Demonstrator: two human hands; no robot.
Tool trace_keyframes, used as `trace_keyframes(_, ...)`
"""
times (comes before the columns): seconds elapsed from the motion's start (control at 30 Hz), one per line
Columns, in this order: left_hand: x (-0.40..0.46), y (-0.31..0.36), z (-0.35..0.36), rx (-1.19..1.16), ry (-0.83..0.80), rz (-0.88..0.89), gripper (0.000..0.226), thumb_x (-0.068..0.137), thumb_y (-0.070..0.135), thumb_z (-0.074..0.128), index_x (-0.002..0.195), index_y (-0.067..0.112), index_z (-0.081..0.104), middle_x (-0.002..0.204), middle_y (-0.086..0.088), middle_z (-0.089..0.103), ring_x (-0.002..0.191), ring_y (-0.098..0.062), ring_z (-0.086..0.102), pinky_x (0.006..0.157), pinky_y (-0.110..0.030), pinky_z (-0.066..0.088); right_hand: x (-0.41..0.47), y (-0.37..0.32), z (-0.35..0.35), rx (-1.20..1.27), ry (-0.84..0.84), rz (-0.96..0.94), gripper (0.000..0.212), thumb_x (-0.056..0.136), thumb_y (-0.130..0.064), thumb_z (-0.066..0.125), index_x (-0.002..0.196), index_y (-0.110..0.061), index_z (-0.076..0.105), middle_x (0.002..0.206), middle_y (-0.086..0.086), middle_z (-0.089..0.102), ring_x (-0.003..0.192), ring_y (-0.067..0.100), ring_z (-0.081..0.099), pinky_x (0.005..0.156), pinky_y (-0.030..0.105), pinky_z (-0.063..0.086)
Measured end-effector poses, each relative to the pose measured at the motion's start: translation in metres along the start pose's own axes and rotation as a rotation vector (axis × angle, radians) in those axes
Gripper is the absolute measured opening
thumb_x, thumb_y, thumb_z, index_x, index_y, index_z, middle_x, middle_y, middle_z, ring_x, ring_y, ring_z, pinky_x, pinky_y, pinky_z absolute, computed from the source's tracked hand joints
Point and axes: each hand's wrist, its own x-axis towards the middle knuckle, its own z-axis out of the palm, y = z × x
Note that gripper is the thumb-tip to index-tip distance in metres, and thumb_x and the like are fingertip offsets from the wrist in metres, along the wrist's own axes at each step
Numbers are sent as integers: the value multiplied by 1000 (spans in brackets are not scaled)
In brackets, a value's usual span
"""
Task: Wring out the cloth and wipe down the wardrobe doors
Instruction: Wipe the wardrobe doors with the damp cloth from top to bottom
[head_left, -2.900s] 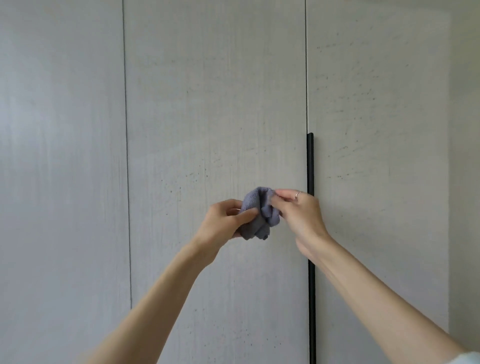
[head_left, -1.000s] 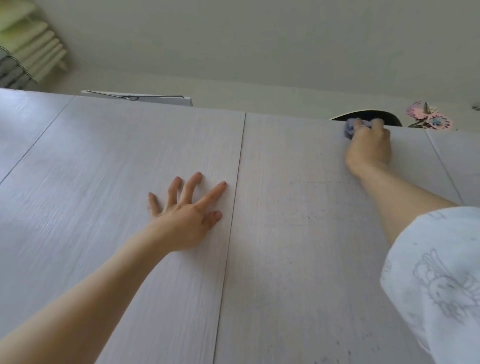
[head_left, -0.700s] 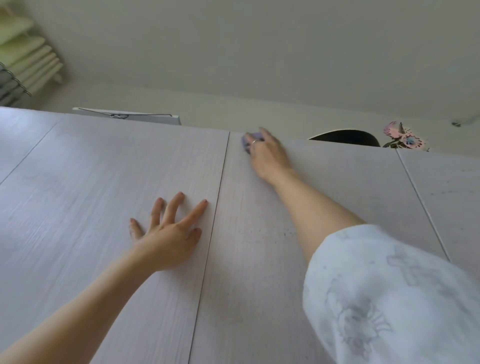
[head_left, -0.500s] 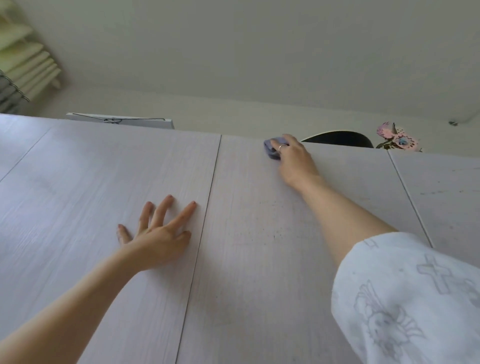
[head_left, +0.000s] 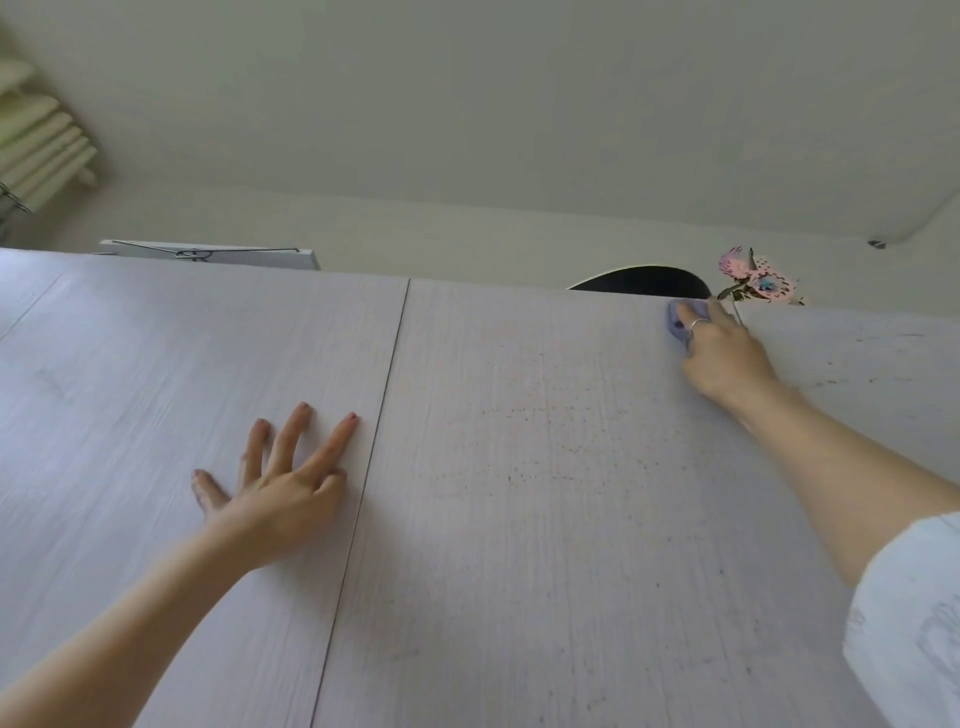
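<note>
Right hand (head_left: 722, 353) up at top edge of middle wardrobe door (head_left: 545, 493), fingers curled over bunched purple cloth (head_left: 678, 319), pressing it flat against panel. Cloth mostly hidden under fingers; wad too crumpled to read long axis, visible part pokes left of hand. Left hand (head_left: 283, 486) spread flat on left door (head_left: 156, 415), fingers straight, pointing up toward top edge, gripping nothing, just beside seam. Pink flower (head_left: 753, 278) and dark curved object (head_left: 644, 280) on top.
</note>
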Motion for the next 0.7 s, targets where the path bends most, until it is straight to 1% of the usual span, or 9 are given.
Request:
trace_keyframes(0.1,-1,3,2,-9,21,-13,52,99,41,16,133,62,-16,153,15,-26,142,-17,-24,107,-61,-13,-17,-38,-5,54,27,-214,54,94,-2,42,143,-22,35,154,8,24,131,33,37,104,35,33)
trace_keyframes(0.2,-3,4,5,-9,35,-23,52,99,41,16,134,60,-16,153,14,-26,142,-17,-23,107,-62,-12,-35,-88,-9,133,3,-473,48,96,-8,43,142,-20,37,149,-1,36,129,25,38,104,24,25)
trace_keyframes(0.27,-3,3,5,2,37,-13,51,99,41,15,134,60,-18,152,13,-27,142,-18,-24,107,-63,-12,-36,-111,-9,118,-8,-627,42,95,-9,45,136,-17,47,141,0,46,123,22,42,99,20,23)
trace_keyframes(0.3,-4,3,5,5,36,-11,51,99,42,14,134,60,-19,152,13,-28,142,-17,-24,107,-62,-12,-32,-116,-7,120,-1,-644,40,94,-9,46,133,-18,50,137,2,49,121,22,43,98,20,23)
trace_keyframes(0.37,-3,1,6,17,38,-8,49,99,44,12,133,60,-21,152,14,-28,142,-17,-24,107,-62,-13,-18,-122,-1,211,44,-490,40,93,-10,49,131,-21,53,128,9,48,119,26,42,98,24,28)
trace_keyframes(0.47,-2,-1,7,27,28,-6,48,99,46,9,130,60,-24,151,14,-31,141,-17,-26,107,-62,-13,-3,-133,11,348,124,-103,42,93,-12,45,134,-20,49,129,13,39,117,34,41,96,29,33)
trace_keyframes(0.53,-1,-2,8,35,24,-4,47,99,47,8,128,61,-27,150,14,-32,141,-17,-27,107,-63,-12,-11,-152,16,343,143,-93,38,92,-12,43,128,-19,54,126,14,39,111,36,43,92,29,34)
trace_keyframes(0.6,0,-3,8,34,25,-1,47,99,47,8,126,60,-28,150,14,-33,140,-17,-27,106,-63,-12,-35,-174,21,379,120,-298,35,89,-11,48,121,-19,60,117,14,43,104,33,48,90,28,37)
trace_keyframes(0.7,0,-4,9,31,26,4,47,99,48,8,126,59,-29,150,13,-33,140,-18,-27,106,-64,-12,-82,-184,25,360,10,-808,28,81,-10,59,108,-11,67,101,15,50,80,28,55,75,28,45)
